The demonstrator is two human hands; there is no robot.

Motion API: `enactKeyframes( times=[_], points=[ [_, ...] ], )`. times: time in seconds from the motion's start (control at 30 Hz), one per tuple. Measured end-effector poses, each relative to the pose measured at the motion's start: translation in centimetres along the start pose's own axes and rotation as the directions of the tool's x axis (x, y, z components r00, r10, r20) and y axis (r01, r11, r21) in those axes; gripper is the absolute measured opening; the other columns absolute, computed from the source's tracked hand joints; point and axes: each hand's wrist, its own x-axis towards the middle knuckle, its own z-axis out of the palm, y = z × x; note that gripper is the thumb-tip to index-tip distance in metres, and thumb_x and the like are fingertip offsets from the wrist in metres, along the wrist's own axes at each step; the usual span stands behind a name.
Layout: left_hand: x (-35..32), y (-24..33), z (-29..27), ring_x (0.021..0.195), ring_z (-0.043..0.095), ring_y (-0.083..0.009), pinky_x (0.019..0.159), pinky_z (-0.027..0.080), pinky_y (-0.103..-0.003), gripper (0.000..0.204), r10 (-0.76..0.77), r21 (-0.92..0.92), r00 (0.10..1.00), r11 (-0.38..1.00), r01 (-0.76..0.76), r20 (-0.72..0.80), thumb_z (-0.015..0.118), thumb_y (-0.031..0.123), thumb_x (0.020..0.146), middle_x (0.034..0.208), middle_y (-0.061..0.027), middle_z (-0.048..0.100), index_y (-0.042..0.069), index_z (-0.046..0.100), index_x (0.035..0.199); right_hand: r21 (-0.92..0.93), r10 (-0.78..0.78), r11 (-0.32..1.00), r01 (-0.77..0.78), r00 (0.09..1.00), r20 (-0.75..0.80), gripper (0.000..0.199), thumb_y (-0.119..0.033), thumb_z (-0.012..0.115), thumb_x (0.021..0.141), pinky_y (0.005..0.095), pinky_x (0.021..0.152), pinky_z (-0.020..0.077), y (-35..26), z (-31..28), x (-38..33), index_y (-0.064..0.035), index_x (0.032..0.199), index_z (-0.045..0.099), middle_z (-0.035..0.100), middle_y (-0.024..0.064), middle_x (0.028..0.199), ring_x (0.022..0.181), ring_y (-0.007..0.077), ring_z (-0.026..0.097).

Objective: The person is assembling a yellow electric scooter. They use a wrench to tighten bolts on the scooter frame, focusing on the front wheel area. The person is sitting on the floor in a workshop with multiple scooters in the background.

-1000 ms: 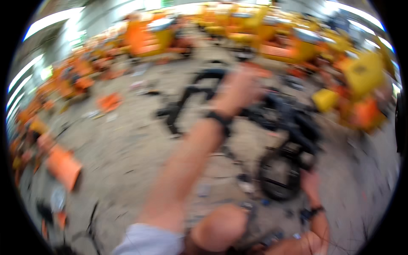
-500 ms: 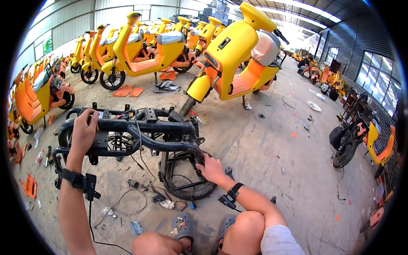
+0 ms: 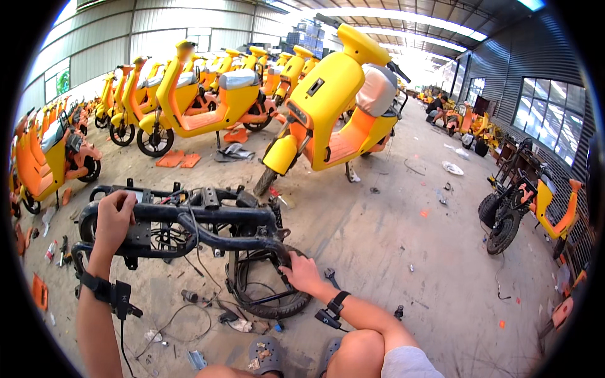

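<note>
In front of me lies a black tubular scooter frame (image 3: 233,242), stripped of its body panels, with loose wiring in its middle. My left hand (image 3: 115,220) is closed over the frame's left part, beside a metal plate; the fingertips are partly hidden. At the frame's right end, my right hand (image 3: 304,274) grips the bent lower tube, its fingers partly out of sight behind it. A wheel with a black tyre (image 3: 280,311) shows beneath that end. Just right of my right hand, an adjustable wrench (image 3: 331,276) lies on the floor.
A yellow scooter (image 3: 328,94) stands just beyond the frame, with rows of others behind and to the left. Cables (image 3: 179,309), orange panel pieces (image 3: 169,159) and small scraps litter the floor. Far right are a part-stripped scooter (image 3: 504,223) and a crouching person (image 3: 437,110).
My view has tilted up, so the frame and scooters sit lower in the picture. Both hands keep their places on the frame.
</note>
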Motion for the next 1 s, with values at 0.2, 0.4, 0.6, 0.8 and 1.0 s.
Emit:
enactKeyframes(
  times=[0.2,0.4,0.6,0.8,1.0],
  points=[
    [-0.2,-0.1,-0.9,0.044,0.046,-0.0057,0.041,0.031,-0.022,0.030,-0.077,-0.098,0.997,0.992,0.074,-0.026,0.056,0.020,0.097,0.054,-0.0006,0.054,-0.002,0.061,0.077,0.018,-0.004,1.000,0.004,1.000,0.019,0.044,-0.036,0.062,0.089,0.0472,0.077,0.0426,-0.5,-0.4,0.2,-0.0036,0.117,0.051,0.064,0.0199,0.089,0.088,0.0388,0.061],
    [-0.4,-0.7,-0.6,0.043,0.045,-0.0047,0.040,0.031,-0.021,0.031,-0.100,-0.122,0.995,0.988,0.096,-0.029,0.057,0.023,0.096,0.053,-0.0001,0.054,-0.001,0.062,0.076,0.011,0.026,1.000,-0.027,0.999,0.046,0.046,-0.034,0.063,0.087,0.0462,0.079,0.0412,-0.5,-0.6,0.0,-0.0047,0.120,0.050,0.064,0.0174,0.092,0.091,0.0346,0.061],
    [-0.6,-0.6,-0.1,0.048,0.048,-0.0046,0.044,0.035,-0.021,0.025,-0.033,-0.102,0.999,0.994,0.033,-0.003,0.062,0.017,0.094,0.059,0.0007,0.056,-0.002,0.063,0.078,0.002,0.015,1.000,-0.016,0.999,0.037,0.045,-0.033,0.063,0.087,0.0451,0.079,0.0403,-0.5,-0.7,0.0,-0.0048,0.120,0.050,0.064,0.0159,0.095,0.094,0.0334,0.060],
    [-1.1,0.4,-0.4,0.052,0.050,-0.0052,0.048,0.038,-0.022,0.022,-0.032,-0.043,0.999,0.999,0.033,0.030,0.065,0.015,0.091,0.062,0.0001,0.057,-0.003,0.064,0.080,0.008,0.034,0.999,-0.035,0.997,0.068,0.046,-0.032,0.063,0.087,0.0462,0.079,0.0409,-0.8,-0.6,0.3,-0.0041,0.121,0.050,0.064,0.0175,0.094,0.092,0.0345,0.060],
    [-0.9,-0.2,-0.4,0.053,0.051,-0.0055,0.050,0.039,-0.022,0.017,0.000,0.054,0.998,0.999,-0.004,0.058,0.066,0.015,0.089,0.064,0.0008,0.057,-0.002,0.064,0.085,-0.056,0.078,0.996,-0.072,0.991,0.110,0.050,-0.037,0.061,0.087,0.0485,0.082,0.0441,-0.7,-1.0,0.6,-0.0016,0.121,0.050,0.064,0.0221,0.096,0.092,0.0386,0.061]
  ],
)
